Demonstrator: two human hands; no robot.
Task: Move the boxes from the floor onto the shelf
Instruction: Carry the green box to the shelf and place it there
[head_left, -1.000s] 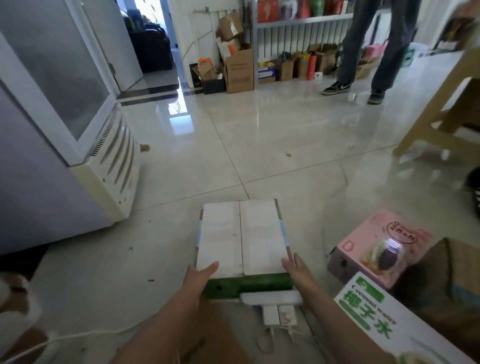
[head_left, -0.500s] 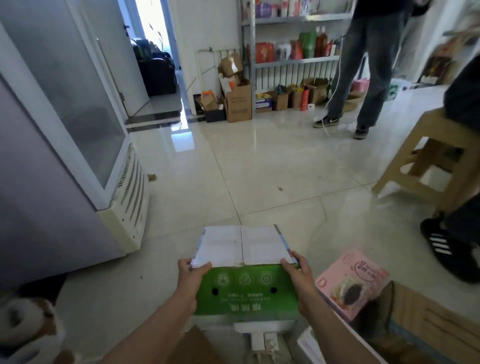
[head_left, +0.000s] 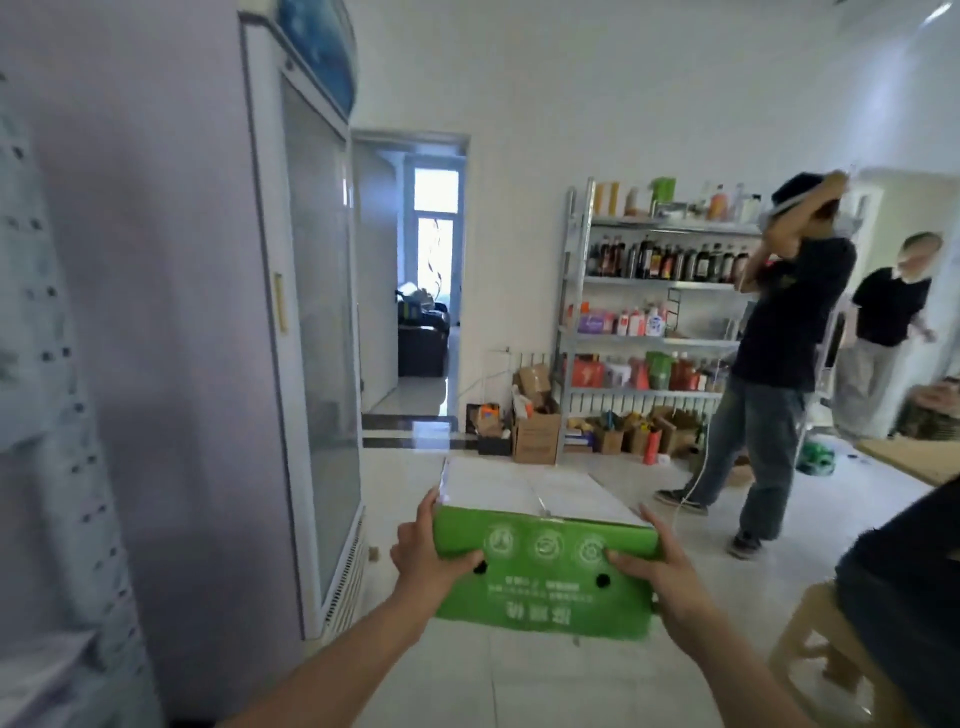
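Note:
I hold a green box with a white top (head_left: 543, 566) in the air in front of me, well above the floor. My left hand (head_left: 423, 553) grips its left end and my right hand (head_left: 657, 569) grips its right end. The green side with printed icons faces me. A metal shelf (head_left: 649, 283) stands against the far wall, its levels stocked with bottles and packets. The other boxes from the floor are out of view.
A tall glass-door fridge (head_left: 311, 332) stands close on my left. A person in dark clothes (head_left: 774, 364) stands before the shelf, another person (head_left: 883, 332) further right. Cardboard boxes (head_left: 537, 431) lie at the shelf's foot. A wooden stool (head_left: 821, 654) with someone seated is at lower right.
I have lifted the green box from floor level up to about waist height, and my view has swung upward from the floor to the room and shelf.

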